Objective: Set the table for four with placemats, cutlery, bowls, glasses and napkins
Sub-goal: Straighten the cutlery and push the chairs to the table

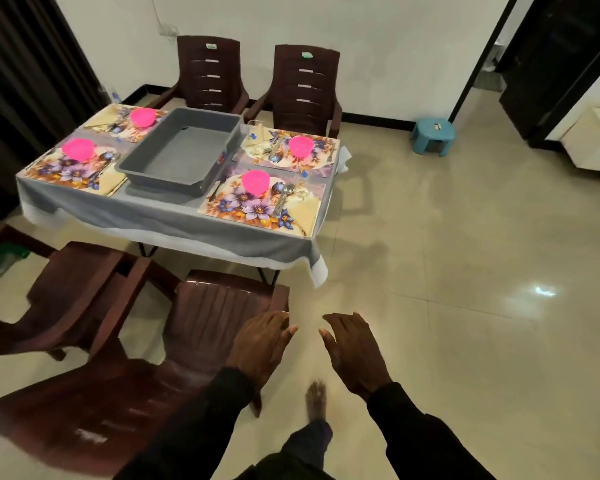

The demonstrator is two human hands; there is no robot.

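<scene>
A table with a grey cloth (pixel 174 230) stands ahead of me, out of reach. Several floral placemats lie on it, each with a pink bowl, cutlery and a folded yellow napkin: the near right mat (pixel 246 209) carries a bowl (pixel 255 181), spoons (pixel 284 195) and a napkin (pixel 305 213). A clear glass (pixel 255 128) stands by the far right mat (pixel 288 154). A grey tub (pixel 184 150) sits in the middle, nothing visible inside it. My left hand (pixel 262 344) and my right hand (pixel 355 351) hover with fingers spread, holding nothing, above the floor beside a chair.
Two brown plastic chairs (pixel 208 71) stand at the far side and two more (pixel 174 341) at the near side, one just left of my left hand. A blue stool (pixel 432 133) stands by the wall. Tiled floor stretches to the right. My foot (pixel 316 398) is below.
</scene>
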